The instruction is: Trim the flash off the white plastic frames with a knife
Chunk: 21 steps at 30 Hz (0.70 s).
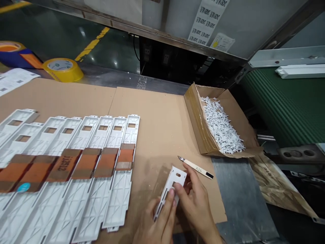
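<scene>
A yellow tape roll (63, 72) lies near a printed sheet (15, 79) at left, a green conveyor belt (291, 105) extends at right, and a label sheet (207, 22) is located on the grey panel (251, 22).

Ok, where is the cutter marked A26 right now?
In the head view, the cutter lies right of centre on the cardboard sheet, just beyond the right hand and on the near side of the open box of small white pieces.

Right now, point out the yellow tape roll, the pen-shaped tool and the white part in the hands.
Yellow tape roll (66, 74), head view: outer side.
Pen-shaped tool (195, 166), head view: middle of its shaft.
Held white part (171, 180), head view: upper face near the oval hole.
</scene>
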Motion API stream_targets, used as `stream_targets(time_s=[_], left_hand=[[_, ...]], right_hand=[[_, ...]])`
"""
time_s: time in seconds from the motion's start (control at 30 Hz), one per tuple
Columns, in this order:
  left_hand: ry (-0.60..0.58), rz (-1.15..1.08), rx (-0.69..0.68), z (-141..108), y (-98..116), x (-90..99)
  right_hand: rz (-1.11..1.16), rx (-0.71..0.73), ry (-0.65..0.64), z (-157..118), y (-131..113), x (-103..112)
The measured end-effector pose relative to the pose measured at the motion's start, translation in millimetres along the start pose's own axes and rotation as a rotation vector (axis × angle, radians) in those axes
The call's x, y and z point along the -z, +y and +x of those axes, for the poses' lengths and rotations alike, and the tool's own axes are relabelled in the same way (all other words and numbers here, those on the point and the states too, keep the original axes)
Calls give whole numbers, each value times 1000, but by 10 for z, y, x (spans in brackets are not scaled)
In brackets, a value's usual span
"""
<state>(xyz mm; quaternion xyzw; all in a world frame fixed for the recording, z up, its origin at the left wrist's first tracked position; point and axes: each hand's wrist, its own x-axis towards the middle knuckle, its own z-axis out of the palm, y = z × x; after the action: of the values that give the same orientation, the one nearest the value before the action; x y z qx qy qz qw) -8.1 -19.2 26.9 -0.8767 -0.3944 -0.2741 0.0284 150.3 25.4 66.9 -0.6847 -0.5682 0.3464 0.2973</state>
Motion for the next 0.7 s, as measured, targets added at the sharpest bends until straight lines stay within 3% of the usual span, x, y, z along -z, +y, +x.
stream_targets(time_s=[0.13, 0.27, 0.37, 0.7], left_hand=[[5, 21, -86, -72, 21, 74], [-15, -56, -64, -107, 55, 138], [-9, -131, -15, -122, 101, 154], [-75, -299, 183, -25, 127, 327]], right_hand=[[96, -123, -127, 4, -185, -2], [13, -105, -45, -11, -216, 31], [35, -89, -15, -43, -189, 29], [261, -137, -96, -27, 107, -169]])
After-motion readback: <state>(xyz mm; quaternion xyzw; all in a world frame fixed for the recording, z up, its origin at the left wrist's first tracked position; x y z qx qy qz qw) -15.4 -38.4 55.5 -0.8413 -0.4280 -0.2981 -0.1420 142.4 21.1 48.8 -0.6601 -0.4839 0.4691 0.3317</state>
